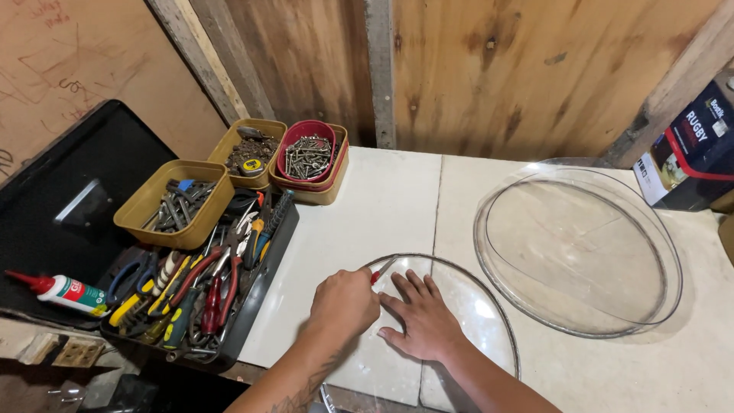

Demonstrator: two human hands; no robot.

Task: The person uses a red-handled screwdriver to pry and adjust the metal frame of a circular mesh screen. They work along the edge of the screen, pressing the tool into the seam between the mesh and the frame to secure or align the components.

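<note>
At the white tiled worktop's (367, 214) left edge, three mustard-yellow tins (174, 203) stand beside a red bowl (308, 157) of grey screws. The dark tool tray (260, 298) holds red-, yellow- and blue-handled pliers. Two clear glass domes (581, 245) are colourless. The left hand (344, 302) grips a red-handled tool (380, 271).

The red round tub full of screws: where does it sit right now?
In the head view, the red round tub of screws sits far left on the white worktop, nested in a tan tin against the wooden wall, right of another tan tin holding a tape measure.
</note>
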